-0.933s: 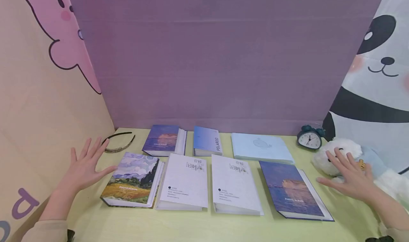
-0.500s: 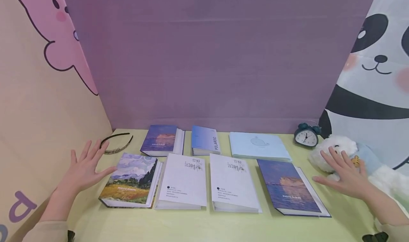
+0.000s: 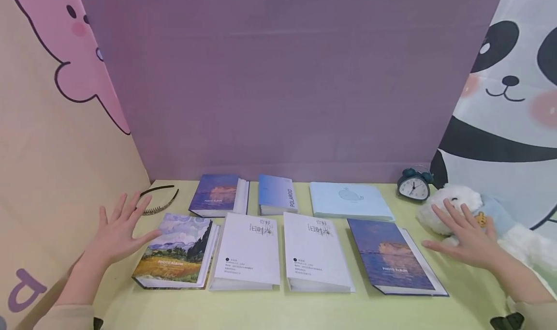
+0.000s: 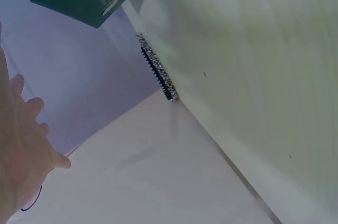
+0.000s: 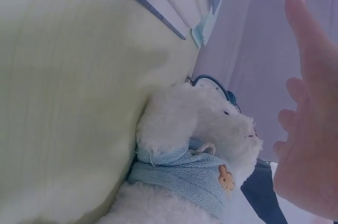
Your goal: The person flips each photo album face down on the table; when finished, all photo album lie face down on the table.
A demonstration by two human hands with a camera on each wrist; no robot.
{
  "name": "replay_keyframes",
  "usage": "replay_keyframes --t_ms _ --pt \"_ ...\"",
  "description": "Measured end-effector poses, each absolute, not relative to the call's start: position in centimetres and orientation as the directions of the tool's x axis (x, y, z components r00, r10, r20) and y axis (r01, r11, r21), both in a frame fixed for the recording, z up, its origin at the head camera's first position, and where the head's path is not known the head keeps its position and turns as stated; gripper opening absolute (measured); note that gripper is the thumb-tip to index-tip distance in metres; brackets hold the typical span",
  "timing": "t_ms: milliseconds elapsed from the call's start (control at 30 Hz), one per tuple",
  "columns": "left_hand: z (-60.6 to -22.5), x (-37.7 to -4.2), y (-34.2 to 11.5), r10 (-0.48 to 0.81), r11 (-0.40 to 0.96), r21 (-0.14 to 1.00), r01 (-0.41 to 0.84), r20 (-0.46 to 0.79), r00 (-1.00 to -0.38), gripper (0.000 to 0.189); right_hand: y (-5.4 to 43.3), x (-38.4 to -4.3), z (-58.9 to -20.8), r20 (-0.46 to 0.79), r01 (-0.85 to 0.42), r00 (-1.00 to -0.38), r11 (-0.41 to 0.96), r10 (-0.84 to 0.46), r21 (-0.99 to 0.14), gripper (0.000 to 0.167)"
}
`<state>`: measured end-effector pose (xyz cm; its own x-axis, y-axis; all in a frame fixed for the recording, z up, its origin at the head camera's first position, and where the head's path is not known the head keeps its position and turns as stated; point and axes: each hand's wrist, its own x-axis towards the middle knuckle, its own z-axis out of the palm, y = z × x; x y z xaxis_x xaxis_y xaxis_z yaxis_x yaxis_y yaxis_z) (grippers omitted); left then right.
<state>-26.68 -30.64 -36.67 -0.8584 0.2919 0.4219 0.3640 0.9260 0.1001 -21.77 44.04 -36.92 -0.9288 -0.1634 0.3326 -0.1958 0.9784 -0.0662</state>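
With fingers spread, my left hand (image 3: pixel 119 235) is raised beside the photo album with a painted wheat-field cover (image 3: pixel 171 252), holding nothing. My right hand (image 3: pixel 472 240), also spread and holding nothing, hovers in front of a white plush toy (image 3: pixel 448 197) in a blue top. The plush (image 5: pixel 174 182) lies on the table in the right wrist view, apart from that hand (image 5: pixel 314 123). In the front row stand two white albums (image 3: pixel 248 252) and a sea-cliff photo album (image 3: pixel 393 257). Behind are another sea-cliff album (image 3: pixel 215 194), a blue Polaroid album (image 3: pixel 276 194) and a pale whale album (image 3: pixel 350 202).
A black toothed headband (image 3: pixel 158 206) lies at the back left corner. At the back right stands a dark green alarm clock (image 3: pixel 413 187). Fabric hangs as a purple back wall (image 3: pixel 278 93), with printed cloth on both sides. The table (image 3: pixel 278 313) is pale yellow-green.
The head view has turned slightly, so the albums, clock and plush appear a little further left. Both hands keep their spread pose, and no object has been moved on the table.
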Motion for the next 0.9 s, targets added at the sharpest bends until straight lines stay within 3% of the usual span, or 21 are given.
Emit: replay_keyframes --t_ms 433,900 --pt "-37.05 -27.07 -30.36 0.288 0.932 0.093 0.349 0.391 -0.874 0.092 43.88 -22.12 -37.25 0.315 -0.176 -0.936 0.984 -0.158 -0.031 0.103" --pt "-37.33 -27.40 -29.71 0.295 0.931 0.094 0.353 0.378 -0.878 0.093 43.21 -22.61 -36.87 0.285 -0.194 -0.944 0.979 -0.168 -0.065 0.098"
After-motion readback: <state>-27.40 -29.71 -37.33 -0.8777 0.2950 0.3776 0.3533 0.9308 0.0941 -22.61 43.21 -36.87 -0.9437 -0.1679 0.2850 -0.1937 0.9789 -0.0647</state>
